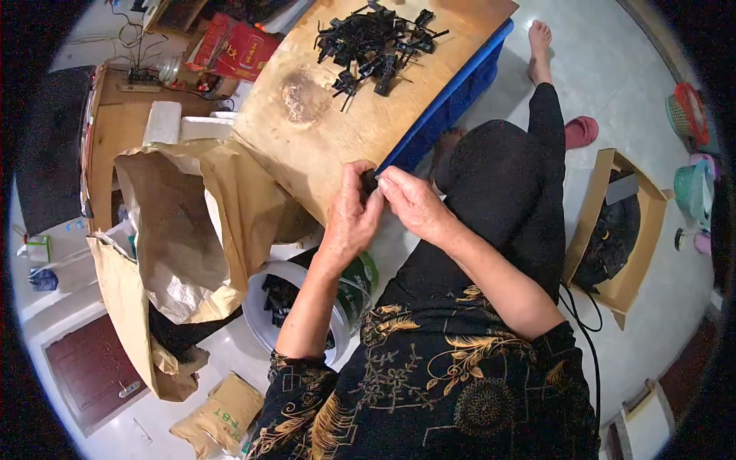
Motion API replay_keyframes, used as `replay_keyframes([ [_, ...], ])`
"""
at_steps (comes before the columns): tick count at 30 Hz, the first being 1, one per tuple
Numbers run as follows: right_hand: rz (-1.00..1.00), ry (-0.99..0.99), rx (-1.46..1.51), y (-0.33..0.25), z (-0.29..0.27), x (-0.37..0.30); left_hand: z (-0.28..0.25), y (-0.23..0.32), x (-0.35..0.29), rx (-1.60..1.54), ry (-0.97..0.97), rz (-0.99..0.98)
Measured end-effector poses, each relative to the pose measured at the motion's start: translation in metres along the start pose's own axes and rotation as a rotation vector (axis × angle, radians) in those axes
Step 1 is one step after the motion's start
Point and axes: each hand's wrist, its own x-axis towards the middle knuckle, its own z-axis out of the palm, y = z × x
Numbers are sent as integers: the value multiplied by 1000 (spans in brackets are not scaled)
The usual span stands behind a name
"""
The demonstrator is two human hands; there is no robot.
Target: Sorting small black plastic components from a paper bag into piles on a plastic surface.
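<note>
The left hand point(351, 218) and the right hand point(412, 201) meet at the near edge of the wooden board point(322, 130), fingers of both pinched together on a small black part point(371, 181) held between them. Farther up the board lies a heap of black plastic pieces point(376, 46). The board rests on a blue crate point(460, 92). Below the left forearm, a white bucket point(264, 303) holds dark parts. A cardboard box point(613, 230) on the right contains black pieces, and an open brown paper sack point(184, 230) sags at left.

Wooden board point(337, 130) (stained, resting on a blue crate point(460, 92)), pile of small black parts point(376, 42), possibly plastic clips
</note>
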Motion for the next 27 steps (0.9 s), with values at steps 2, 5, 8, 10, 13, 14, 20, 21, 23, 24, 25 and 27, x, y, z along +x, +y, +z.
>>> replay_keyframes([
  [2, 11, -2, 68, -8, -6, 1, -4, 5, 5, -2, 13, 103],
  [5, 243, -61, 478, -23, -19, -2, -17, 24, 4, -1135, -291, -451],
  [8, 324, -234, 737, -32, -28, -8, -19, 30, -3, -1547, -436, -406],
  [10, 316, -276, 768, -35, -35, -11, -18, 35, -4, -1800, -485, -481],
  [13, 276, -308, 783, -35, -38, -13, -15, 54, -8, -1681, -238, -643],
  [14, 253, -345, 806, -35, -38, -13, -16, 51, -9, -1671, -237, -642],
  [20, 145, -226, 731, -23, -32, -16, -28, 46, -12, -856, -420, -559],
  [21, 138, -176, 692, -21, -30, -16, -23, 49, -12, -856, -423, -558],
  [23, 49, -139, 611, -10, -20, -12, -14, 56, -15, -447, -332, -317],
  [24, -38, -96, 526, -4, -17, -12, -13, 49, -16, -389, -333, -264],
  [25, -34, -106, 530, -9, -18, -12, -14, 48, -17, -389, -324, -272],
  [27, 347, -205, 631, -24, -30, -14, -10, 43, -15, -268, -218, -207],
])
